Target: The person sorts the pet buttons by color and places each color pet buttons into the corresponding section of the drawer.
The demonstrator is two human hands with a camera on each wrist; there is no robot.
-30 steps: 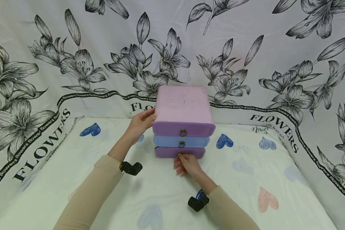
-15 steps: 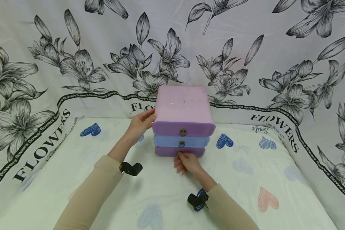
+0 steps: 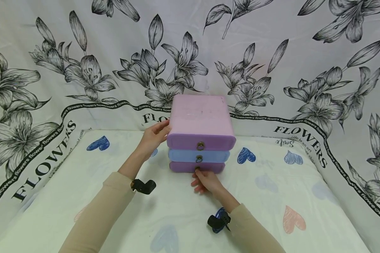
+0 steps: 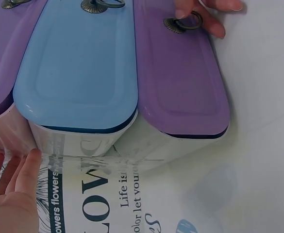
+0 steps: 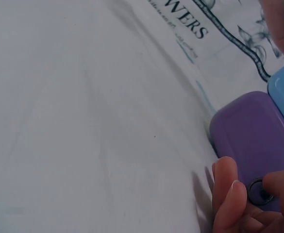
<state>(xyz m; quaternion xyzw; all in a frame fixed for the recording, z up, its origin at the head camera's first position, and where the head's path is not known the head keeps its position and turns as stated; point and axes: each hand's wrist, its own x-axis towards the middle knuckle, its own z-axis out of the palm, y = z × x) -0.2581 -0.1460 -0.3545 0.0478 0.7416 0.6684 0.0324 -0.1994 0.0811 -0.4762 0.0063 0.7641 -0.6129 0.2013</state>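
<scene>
A small chest of three drawers (image 3: 200,116) stands near the back, with a pink top. Its upper drawer (image 3: 180,142) is purple, the middle drawer (image 4: 78,68) blue and the bottom drawer (image 4: 185,77) purple. Each front carries a bronze ring pull (image 3: 200,146). My left hand (image 3: 153,136) rests with extended fingers against the left side of the upper tier. At the bottom drawer's front, my right hand (image 3: 209,181) has thumb and index finger at its ring pull (image 4: 192,20), the other fingers loosely bent below. Inside the drawers is hidden.
Beneath everything lies a white cloth (image 3: 114,218) printed with blue and pink hearts. Behind the chest hangs a white curtain (image 3: 190,21) with black lilies and lettering. A black wrist camera (image 3: 144,186) sits on each wrist.
The bottom drawer has slid slightly inward, its front now about even with the drawers above. My right hand has stayed at its ring; the left has held its place.
</scene>
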